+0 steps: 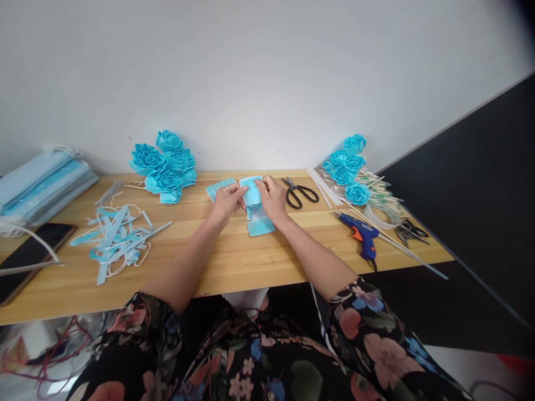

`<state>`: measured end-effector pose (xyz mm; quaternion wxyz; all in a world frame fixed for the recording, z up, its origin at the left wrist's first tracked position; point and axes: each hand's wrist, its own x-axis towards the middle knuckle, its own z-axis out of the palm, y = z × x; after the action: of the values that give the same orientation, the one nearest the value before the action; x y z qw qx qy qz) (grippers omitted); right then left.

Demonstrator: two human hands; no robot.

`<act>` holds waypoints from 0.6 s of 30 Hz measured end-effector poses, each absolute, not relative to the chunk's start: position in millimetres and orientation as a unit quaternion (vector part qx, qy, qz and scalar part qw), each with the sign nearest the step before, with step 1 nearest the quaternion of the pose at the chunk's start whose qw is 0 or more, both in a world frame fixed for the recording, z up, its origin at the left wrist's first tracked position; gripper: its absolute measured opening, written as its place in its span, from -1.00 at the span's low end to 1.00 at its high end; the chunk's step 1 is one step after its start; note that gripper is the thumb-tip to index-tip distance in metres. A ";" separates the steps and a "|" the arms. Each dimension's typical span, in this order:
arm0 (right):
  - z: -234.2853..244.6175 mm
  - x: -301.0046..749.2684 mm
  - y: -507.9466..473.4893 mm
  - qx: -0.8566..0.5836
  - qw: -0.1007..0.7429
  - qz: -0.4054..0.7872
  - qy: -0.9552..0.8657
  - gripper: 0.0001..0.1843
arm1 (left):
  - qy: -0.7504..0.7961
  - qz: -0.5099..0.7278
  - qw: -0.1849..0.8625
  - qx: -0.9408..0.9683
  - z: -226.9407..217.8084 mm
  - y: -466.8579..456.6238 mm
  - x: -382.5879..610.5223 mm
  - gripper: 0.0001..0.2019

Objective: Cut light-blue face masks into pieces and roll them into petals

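Observation:
Between both hands is a light blue piece of face mask fabric (252, 192), raised above the table. My left hand (228, 201) pinches its left edge, and my right hand (272, 199) grips the right edge with the thumb on the front. Below them another blue fabric piece (261, 225) lies flat on the wood. A further cut blue piece (219, 188) rests behind my left hand, partly covered by it. Just right of my right hand are black-handled scissors (298, 195), lying with blades pointing away.
Blue fabric roses (167, 167) stand at the left back, more roses (346, 161) at the right on a pile of sticks. Mask strip scraps (121, 236), stacked masks (45, 178) and a phone (37, 256) lie left. A blue glue gun (363, 236) and pliers (410, 231) lie right.

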<state>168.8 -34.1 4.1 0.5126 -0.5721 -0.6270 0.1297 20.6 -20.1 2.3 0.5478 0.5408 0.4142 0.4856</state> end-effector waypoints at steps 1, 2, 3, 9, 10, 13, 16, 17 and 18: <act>3.9 169.4 -34.4 -0.569 0.514 0.136 -0.627 -0.62 | 0.417 0.482 0.549 0.541 2.7 -20.1 20.5 -0.65; 3.7 169.7 -34.8 -0.566 0.516 0.142 -0.627 -0.63 | 0.419 0.478 0.551 0.541 3.0 -20.0 20.4 -0.65; 3.5 170.0 -35.3 -0.563 0.518 0.148 -0.626 -0.64 | 0.420 0.475 0.555 0.539 3.2 -19.9 20.4 -0.65; 3.2 169.6 -38.9 -0.548 0.528 0.163 -0.627 -0.71 | 0.380 0.472 0.630 0.486 3.0 -18.8 21.8 -0.71; 3.3 169.6 -39.1 -0.541 0.534 0.172 -0.627 -0.72 | 0.373 0.476 0.636 0.480 2.8 -18.6 21.7 -0.70; 2.7 169.8 -38.9 -0.518 0.539 0.220 -0.627 -0.68 | 0.367 0.498 0.625 0.477 1.8 -17.2 20.3 -0.69; 0.9 169.2 -37.8 -0.511 0.516 0.258 -0.637 -0.61 | 0.379 0.520 0.595 0.482 1.3 -15.5 18.3 -0.68; 0.3 168.7 -37.4 -0.513 0.510 0.265 -0.638 -0.59 | 0.383 0.525 0.586 0.485 1.2 -15.0 17.8 -0.68; -0.3 168.3 -37.1 -0.516 0.508 0.270 -0.635 -0.58 | 0.385 0.527 0.579 0.489 1.1 -14.6 17.5 -0.68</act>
<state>168.3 -37.1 -0.3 0.5080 -0.5160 -0.6346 0.2700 17.5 -14.6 1.1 0.5790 0.4889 0.3850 0.5268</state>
